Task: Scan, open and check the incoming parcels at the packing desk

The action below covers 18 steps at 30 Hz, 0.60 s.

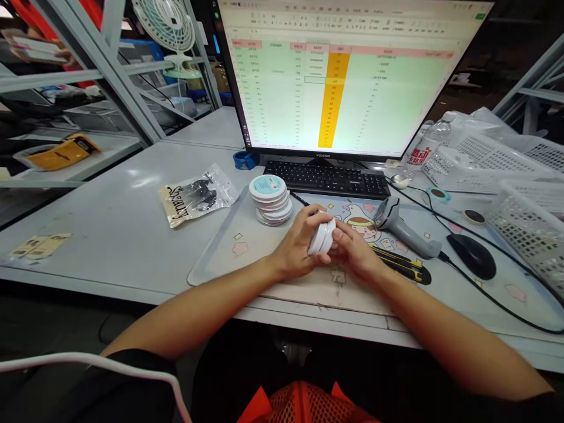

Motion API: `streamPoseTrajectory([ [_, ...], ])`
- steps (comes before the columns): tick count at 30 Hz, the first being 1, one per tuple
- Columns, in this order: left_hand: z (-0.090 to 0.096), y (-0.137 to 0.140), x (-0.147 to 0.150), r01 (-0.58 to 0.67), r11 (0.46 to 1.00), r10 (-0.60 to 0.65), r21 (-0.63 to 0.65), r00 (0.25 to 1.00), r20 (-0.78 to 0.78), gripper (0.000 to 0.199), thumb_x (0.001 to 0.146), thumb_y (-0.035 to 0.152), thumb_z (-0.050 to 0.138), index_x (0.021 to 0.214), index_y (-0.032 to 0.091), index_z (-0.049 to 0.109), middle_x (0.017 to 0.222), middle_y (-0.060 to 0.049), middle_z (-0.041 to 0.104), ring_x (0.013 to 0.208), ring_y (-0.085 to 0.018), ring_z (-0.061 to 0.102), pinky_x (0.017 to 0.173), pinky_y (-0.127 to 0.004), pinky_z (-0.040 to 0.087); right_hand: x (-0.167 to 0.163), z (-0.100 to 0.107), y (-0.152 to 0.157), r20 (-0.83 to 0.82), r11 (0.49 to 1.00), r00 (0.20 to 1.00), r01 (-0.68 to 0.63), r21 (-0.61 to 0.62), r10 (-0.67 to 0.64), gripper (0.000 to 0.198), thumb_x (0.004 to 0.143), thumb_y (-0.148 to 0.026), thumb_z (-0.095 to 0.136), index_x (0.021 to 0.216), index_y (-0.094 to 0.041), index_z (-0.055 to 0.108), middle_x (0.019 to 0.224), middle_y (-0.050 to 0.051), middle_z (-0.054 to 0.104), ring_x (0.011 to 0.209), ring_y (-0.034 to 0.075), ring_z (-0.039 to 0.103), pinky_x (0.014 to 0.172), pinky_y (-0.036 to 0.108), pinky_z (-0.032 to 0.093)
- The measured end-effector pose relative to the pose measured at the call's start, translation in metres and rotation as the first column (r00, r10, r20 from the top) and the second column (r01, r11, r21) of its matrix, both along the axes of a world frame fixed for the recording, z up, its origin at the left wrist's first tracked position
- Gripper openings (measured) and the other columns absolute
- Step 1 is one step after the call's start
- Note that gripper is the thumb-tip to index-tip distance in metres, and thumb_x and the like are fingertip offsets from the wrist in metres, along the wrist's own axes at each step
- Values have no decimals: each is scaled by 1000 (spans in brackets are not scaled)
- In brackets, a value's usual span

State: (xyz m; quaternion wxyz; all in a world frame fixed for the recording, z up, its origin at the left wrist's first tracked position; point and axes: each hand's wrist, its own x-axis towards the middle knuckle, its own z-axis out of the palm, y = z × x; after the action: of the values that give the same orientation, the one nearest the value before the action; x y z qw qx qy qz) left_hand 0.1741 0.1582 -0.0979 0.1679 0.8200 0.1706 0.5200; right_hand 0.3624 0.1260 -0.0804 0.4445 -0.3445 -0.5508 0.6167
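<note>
My left hand (pixel 296 245) is wrapped round a few flat, round white spool-like discs (pixel 323 236), held on edge above the desk mat. The fingers of my right hand (pixel 358 251) press against the same discs from the other side. Just beyond my left hand stands an uneven stack of similar round discs (pixel 269 202), the top one with a pale teal label. A yellow-and-black utility knife (pixel 403 264) lies beside my right wrist, and a grey barcode scanner (pixel 405 229) rests behind it.
A monitor (pixel 282 88) showing a spreadsheet stands behind a black keyboard (pixel 326 178). To the left lies a clear-fronted pouch (pixel 198 194). At right are a black mouse (pixel 472 256), cables and white perforated baskets (pixel 529 229). A metal shelf frame (pixel 127 76) rises at left.
</note>
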Motion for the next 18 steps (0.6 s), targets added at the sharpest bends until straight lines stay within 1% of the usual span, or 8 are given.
streamPoseTrajectory([
  [2, 3, -6, 5, -2, 963, 35, -271, 993, 117, 69, 103, 80, 41, 146, 27, 45, 135, -14, 54, 119, -29, 59, 104, -48, 54, 5, 4, 1, 172, 932, 974, 79, 354, -148, 69, 84, -54, 85, 141, -28, 56, 135, 13, 65, 122, 33, 67, 94, 51, 65],
  [5, 8, -6, 5, 80, 742, 135, -666, 955, 266, 68, 104, 82, 37, 142, 26, 44, 121, -11, 60, 96, -23, 64, 80, -37, 60, 17, 13, 5, 251, 687, 893, 84, 722, -373, 68, 76, -42, 91, 136, -30, 62, 152, 14, 53, 144, 39, 50, 113, 59, 54],
  [6, 10, -5, 2, 127, 667, 150, -735, 943, 298, 65, 104, 80, 38, 142, 27, 44, 119, -10, 60, 94, -23, 65, 76, -36, 61, 22, 16, 7, 233, 691, 903, 92, 717, -361, 68, 76, -43, 90, 137, -31, 62, 154, 13, 52, 145, 39, 49, 114, 59, 53],
  [7, 12, -4, -1, 161, 621, 144, -767, 938, 314, 61, 105, 77, 40, 142, 28, 45, 120, -10, 61, 96, -24, 66, 74, -35, 61, 27, 18, 9, 203, 759, 934, 99, 644, -294, 68, 78, -46, 87, 139, -32, 61, 154, 12, 53, 142, 39, 51, 110, 57, 55],
  [8, 14, -3, -4, 167, 624, 118, -763, 945, 304, 55, 106, 72, 43, 139, 28, 48, 123, -10, 61, 102, -25, 66, 78, -37, 63, 31, 20, 12, 153, 859, 971, 81, 506, -182, 68, 81, -53, 83, 141, -32, 60, 151, 12, 56, 136, 38, 57, 102, 55, 60],
  [10, 19, -5, -11, 99, 755, 51, -649, 977, 208, 40, 105, 58, 51, 127, 25, 58, 135, -11, 59, 126, -29, 61, 100, -45, 60, 36, 19, 18, -24, 988, 998, -46, 151, 50, 69, 85, -67, 70, 142, -29, 60, 138, 13, 66, 119, 37, 67, 84, 50, 65],
  [13, 25, -13, -15, -84, 941, 86, -329, 996, -9, 20, 103, 40, 60, 101, 20, 66, 149, -14, 54, 146, -32, 49, 123, -51, 40, 34, 11, 23, -208, 973, 967, -177, -149, 145, 65, 84, -70, 64, 130, -23, 66, 115, 13, 75, 98, 35, 72, 71, 45, 63],
  [18, 26, -16, -16, -233, 970, 222, -71, 966, -136, 17, 99, 38, 74, 95, 21, 71, 146, -13, 59, 133, -31, 56, 118, -51, 42, 23, 4, 17, -162, 968, 982, -129, -215, 95, 58, 83, -66, 67, 123, -24, 70, 108, 11, 77, 98, 34, 72, 77, 49, 64],
])
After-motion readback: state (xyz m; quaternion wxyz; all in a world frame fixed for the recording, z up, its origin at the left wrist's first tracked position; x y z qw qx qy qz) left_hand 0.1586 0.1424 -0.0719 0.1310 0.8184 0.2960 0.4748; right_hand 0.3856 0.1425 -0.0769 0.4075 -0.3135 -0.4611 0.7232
